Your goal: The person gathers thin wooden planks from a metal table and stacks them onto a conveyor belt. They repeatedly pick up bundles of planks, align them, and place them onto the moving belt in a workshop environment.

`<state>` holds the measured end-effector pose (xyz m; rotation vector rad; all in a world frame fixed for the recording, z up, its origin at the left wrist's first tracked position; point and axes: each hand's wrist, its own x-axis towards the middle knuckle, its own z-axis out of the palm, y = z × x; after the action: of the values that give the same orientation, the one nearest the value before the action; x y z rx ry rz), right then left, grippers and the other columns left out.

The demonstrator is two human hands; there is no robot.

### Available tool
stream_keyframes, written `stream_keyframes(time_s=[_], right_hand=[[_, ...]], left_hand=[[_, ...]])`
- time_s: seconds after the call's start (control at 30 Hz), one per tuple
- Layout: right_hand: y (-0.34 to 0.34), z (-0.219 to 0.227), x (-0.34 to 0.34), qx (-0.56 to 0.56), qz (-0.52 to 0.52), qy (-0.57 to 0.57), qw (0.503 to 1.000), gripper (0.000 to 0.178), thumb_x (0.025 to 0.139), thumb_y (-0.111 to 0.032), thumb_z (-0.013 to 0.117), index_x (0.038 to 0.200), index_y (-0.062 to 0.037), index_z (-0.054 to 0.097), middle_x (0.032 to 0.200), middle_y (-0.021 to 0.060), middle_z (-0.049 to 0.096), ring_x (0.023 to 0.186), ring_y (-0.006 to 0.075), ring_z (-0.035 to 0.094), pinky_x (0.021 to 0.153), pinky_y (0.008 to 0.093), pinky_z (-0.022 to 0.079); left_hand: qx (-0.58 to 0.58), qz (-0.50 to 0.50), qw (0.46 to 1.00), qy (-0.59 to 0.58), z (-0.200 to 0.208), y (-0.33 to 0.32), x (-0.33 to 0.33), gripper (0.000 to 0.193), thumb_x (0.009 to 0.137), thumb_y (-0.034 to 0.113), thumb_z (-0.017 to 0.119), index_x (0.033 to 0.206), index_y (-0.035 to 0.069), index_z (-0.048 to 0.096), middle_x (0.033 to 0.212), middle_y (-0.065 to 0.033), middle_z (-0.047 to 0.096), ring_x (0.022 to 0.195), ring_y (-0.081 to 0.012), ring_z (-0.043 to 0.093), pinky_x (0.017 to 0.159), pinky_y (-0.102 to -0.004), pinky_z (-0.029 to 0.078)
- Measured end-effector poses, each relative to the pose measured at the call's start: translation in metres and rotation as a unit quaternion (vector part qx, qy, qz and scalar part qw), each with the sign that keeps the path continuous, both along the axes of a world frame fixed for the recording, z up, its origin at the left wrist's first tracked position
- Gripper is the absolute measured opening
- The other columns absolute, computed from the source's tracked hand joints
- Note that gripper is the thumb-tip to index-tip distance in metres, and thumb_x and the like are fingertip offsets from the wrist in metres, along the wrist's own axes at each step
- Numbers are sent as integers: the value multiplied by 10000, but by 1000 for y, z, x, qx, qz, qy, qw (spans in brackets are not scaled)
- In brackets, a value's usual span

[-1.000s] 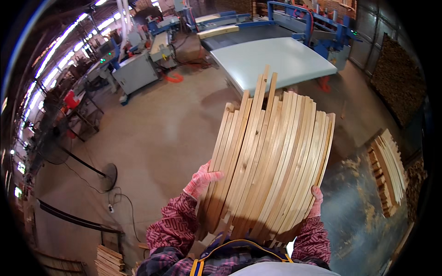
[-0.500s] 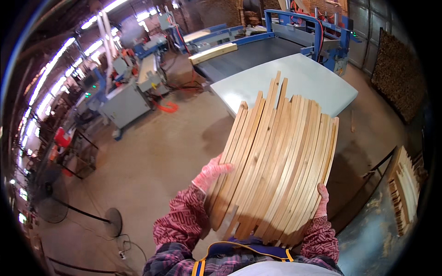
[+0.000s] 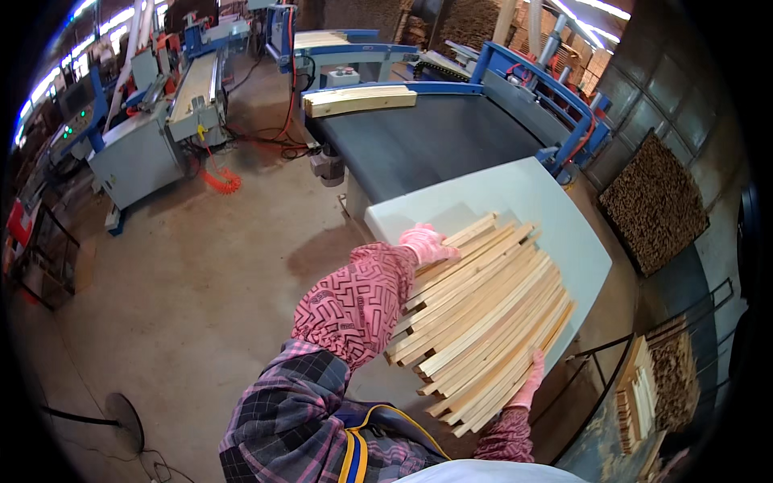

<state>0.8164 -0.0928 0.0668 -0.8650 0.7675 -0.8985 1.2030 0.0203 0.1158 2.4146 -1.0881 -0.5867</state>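
Observation:
A broad side-by-side bundle of long, pale wooden strips (image 3: 491, 314) slants in front of me, its far ends over a white tabletop (image 3: 564, 201). Pink-gloved, my left hand (image 3: 428, 243) presses against the bundle's far left side. My right hand (image 3: 529, 382), gloved the same way, grips its near right side, with some fingers hidden behind the wood. The strip ends are uneven at both sides. Whether the bundle rests on the tabletop or is held just above it, I cannot tell.
Beyond the tabletop runs a black conveyor belt (image 3: 451, 133) with a few wooden pieces (image 3: 358, 100) on its far left edge. A blue machine frame (image 3: 547, 97) stands at its far right. A stack of wood (image 3: 654, 201) leans by the wall; more strips (image 3: 640, 394) lie at right.
The bundle has tilted clockwise and now lies more over the white tabletop. My left hand has moved farther out along its left side. The view has turned and come nearer the conveyor.

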Motion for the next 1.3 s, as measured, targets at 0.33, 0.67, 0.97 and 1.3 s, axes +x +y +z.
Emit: stream_keyframes(time_s=[0.33, 0.67, 0.97, 1.3], right_hand=[[39, 45, 22, 89, 29, -4, 996, 873, 816, -590, 655, 1436, -21, 422, 1325, 210, 564, 1118, 351, 618, 973, 451, 530], [-45, -8, 273, 12, -12, 23, 1000, 508, 957, -397, 579, 1323, -46, 568, 1283, 92, 620, 1140, 220, 617, 1009, 361, 496], [-50, -76, 580, -32, 18, 54, 998, 780, 874, -350, 715, 1484, -11, 367, 1383, 118, 564, 1260, 240, 536, 1069, 360, 419], [-34, -4, 577, -236, 126, 550, 791, 936, 899, -781, 388, 1398, 7, 464, 982, 232, 708, 920, 365, 692, 846, 450, 517]], left_hand=[[62, -250, 966, 22, 30, 166, 3, 1042, 738, 595, 750, 1531, 103, 286, 1216, -222, 641, 1097, -379, 647, 898, -454, 525], [-44, -144, 979, -136, 7, 172, 232, 802, 776, 287, 713, 1500, 188, 380, 1418, -210, 518, 1188, -350, 605, 948, -398, 534], [41, 143, 961, -234, 9, 169, 499, 851, 796, 147, 729, 1532, 273, 319, 1356, -104, 557, 1183, -310, 590, 963, -406, 497], [176, 78, 932, -308, 0, 174, 506, 849, 766, 179, 741, 1503, 300, 337, 1414, -57, 509, 1228, -307, 543, 971, -425, 489]])
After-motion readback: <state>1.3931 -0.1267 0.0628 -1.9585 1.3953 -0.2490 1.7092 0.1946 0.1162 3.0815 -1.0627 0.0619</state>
